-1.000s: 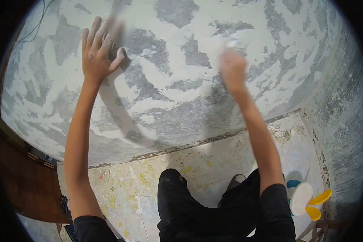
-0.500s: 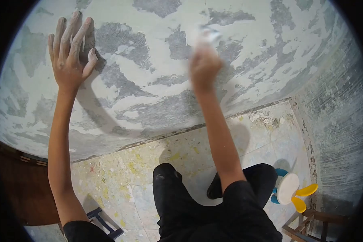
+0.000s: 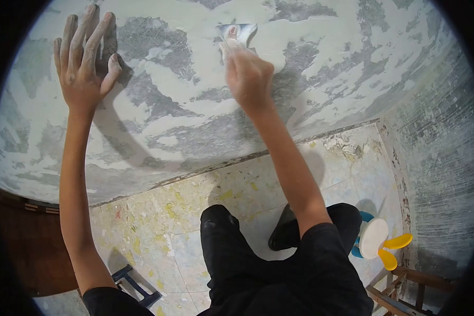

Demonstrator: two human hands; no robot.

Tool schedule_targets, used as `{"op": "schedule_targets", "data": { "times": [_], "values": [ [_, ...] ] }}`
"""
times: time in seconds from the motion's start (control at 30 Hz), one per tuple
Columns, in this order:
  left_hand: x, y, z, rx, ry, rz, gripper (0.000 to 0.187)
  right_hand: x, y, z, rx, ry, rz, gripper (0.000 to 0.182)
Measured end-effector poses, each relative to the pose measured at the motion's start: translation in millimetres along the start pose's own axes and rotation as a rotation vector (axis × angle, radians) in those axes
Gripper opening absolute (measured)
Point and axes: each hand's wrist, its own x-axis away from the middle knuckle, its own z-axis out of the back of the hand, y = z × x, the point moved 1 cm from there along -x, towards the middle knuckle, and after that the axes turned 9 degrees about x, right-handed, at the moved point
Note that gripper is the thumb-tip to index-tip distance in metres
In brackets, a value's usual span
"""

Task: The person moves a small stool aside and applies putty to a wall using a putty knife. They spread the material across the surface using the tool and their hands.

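Observation:
My left hand point(image 3: 84, 66) lies flat on the wall point(image 3: 147, 110) with its fingers spread and dusted white. In my right hand point(image 3: 247, 73) is a putty knife point(image 3: 242, 34), gripped with one finger stretched along its metal blade. The blade's wide edge points up the wall and appears to touch it. Most of the handle is hidden inside my fist. Patches of white filler and bare grey plaster cover the wall around both hands.
Flakes of paint litter the tiled floor point(image 3: 184, 237) below. At the right stand a small white-topped stool with yellow ears point(image 3: 375, 238) and a wooden frame point(image 3: 405, 289). A dark blue H-shaped object point(image 3: 137, 287) lies lower left, near a brown wooden panel point(image 3: 34, 242).
My right hand has swept leftward across the wall with the putty knife, which now shows more sharply. The left hand stays pressed on the wall, while the view has shifted slightly.

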Motion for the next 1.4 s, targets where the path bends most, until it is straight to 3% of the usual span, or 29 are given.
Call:
{"op": "schedule_targets", "data": {
  "times": [0.03, 0.07, 0.17, 0.2, 0.33, 0.43, 0.47, 0.57, 0.6, 0.7, 0.73, 0.83, 0.87, 0.97, 1.1, 1.13, 1.27, 1.37, 1.4],
  "values": [
    [0, 1, 1, 0.003, 0.002, -0.002, 0.058, 1, -2, -3, -0.041, 0.022, 0.07, 0.019],
    [-1, 2, 2, -0.001, 0.002, -0.005, 0.058, -7, 7, 16, 0.175, -0.16, -0.041, 0.019],
    [1, 1, 2, 0.005, -0.004, 0.001, 0.058, -10, -7, 2, 0.096, -0.044, -0.128, 0.019],
    [1, 0, 1, 0.006, -0.005, 0.006, 0.058, -17, -18, 3, -0.067, 0.007, 0.047, 0.016],
    [0, 0, 3, -0.025, -0.007, 0.0, 0.058, -19, 6, 21, 0.266, -0.002, -0.131, 0.008],
    [-3, 4, 2, 0.015, 0.005, 0.0, 0.057, -14, -24, 7, -0.062, -0.124, -0.049, 0.009],
    [-1, 4, 1, 0.017, 0.005, 0.001, 0.057, -17, -12, 13, 0.061, -0.114, 0.046, 0.008],
    [-1, 4, 3, 0.011, 0.01, 0.007, 0.057, -11, -18, -4, 0.12, -0.018, -0.251, 0.011],
    [-3, 5, 2, 0.016, 0.01, 0.005, 0.057, -13, -27, -3, 0.005, -0.084, -0.042, 0.008],
    [-2, 4, 2, 0.019, 0.023, 0.001, 0.058, -20, -12, 7, 0.344, -0.085, -0.04, 0.008],
    [-2, 1, 4, 0.001, 0.018, 0.003, 0.058, -26, -10, 5, 0.05, 0.145, -0.247, 0.006],
    [-3, 2, 1, 0.01, -0.002, 0.0, 0.059, -19, -37, -5, -0.007, -0.027, -0.06, 0.008],
    [-2, 4, 2, 0.011, -0.003, 0.002, 0.059, -12, -19, -5, 0.106, -0.078, 0.021, 0.009],
    [-1, -2, 5, -0.003, 0.016, -0.001, 0.059, -17, -8, -6, 0.346, 0.133, -0.073, 0.008],
    [-1, 1, 3, 0.022, 0.003, -0.01, 0.058, -8, -13, -8, 0.206, -0.026, 0.027, 0.015],
    [-1, -3, 5, 0.016, 0.015, -0.013, 0.058, -12, -3, 0, 0.395, 0.089, -0.012, 0.015],
    [-1, 2, 1, 0.021, 0.022, -0.007, 0.058, -23, -52, -6, -0.047, -0.024, -0.096, 0.006],
    [2, -6, 2, 0.006, 0.019, -0.016, 0.058, -30, -24, 5, 0.049, 0.092, -0.29, 0.006],
    [2, -4, 3, 0.014, 0.022, -0.016, 0.058, -32, -31, -5, 0.103, 0.186, -0.254, 0.01]
  ]
}}
